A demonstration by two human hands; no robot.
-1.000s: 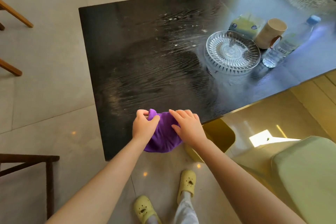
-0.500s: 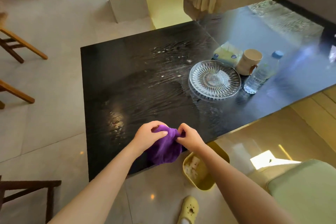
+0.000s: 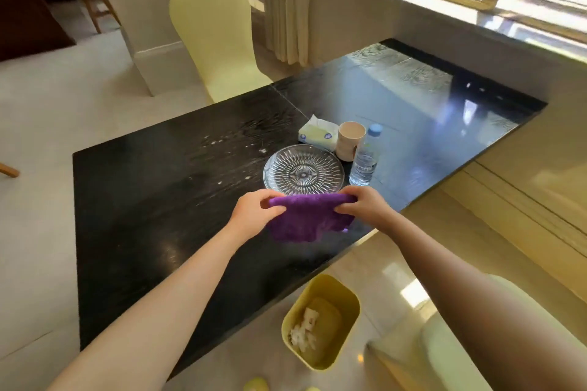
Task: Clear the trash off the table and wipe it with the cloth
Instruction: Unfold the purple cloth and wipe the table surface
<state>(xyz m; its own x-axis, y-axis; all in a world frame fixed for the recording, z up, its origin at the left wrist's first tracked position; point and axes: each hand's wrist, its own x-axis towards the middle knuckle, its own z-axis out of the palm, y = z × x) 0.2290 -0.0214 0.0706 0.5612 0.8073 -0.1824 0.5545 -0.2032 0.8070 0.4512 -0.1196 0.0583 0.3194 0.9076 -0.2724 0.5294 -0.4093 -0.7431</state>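
Above the table [image 3: 143, 200], left grip [image 3: 254, 216] and right grip [image 3: 365, 206] each pinch the purple cloth [image 3: 308, 219], seemingly clear of it.

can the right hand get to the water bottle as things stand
Probably yes: the water bottle stands just beyond the right hand, nothing between, but that hand pinches the purple cloth.
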